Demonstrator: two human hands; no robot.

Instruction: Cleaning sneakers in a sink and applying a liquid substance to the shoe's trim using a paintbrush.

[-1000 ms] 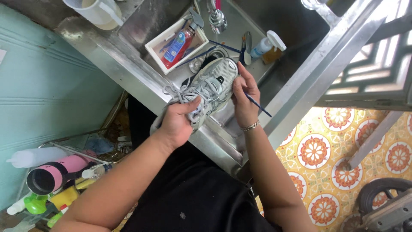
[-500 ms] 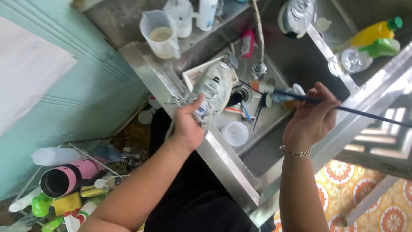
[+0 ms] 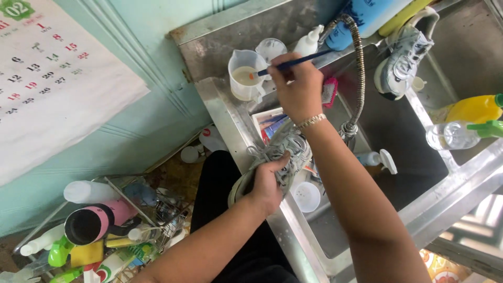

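Now the right hand [image 3: 297, 90] grip pinches a brush [image 3: 293, 62] dipping into the jug [image 3: 246, 78]; the left hand [image 3: 268, 184] clasps a sneaker [image 3: 285, 152].

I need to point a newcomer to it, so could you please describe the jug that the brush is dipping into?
Start at the steel sink and follow its left rim up to the back corner by the pale green wall. There stands a clear plastic measuring jug holding cloudy beige liquid, with the thin blue brush in the right hand dipped in. Unlike neighbouring bottles, it is open-topped.

A steel sink [image 3: 293, 236] carries a measuring jug [image 3: 245, 76], a second sneaker [image 3: 401, 55] and spray bottles [image 3: 463, 133].
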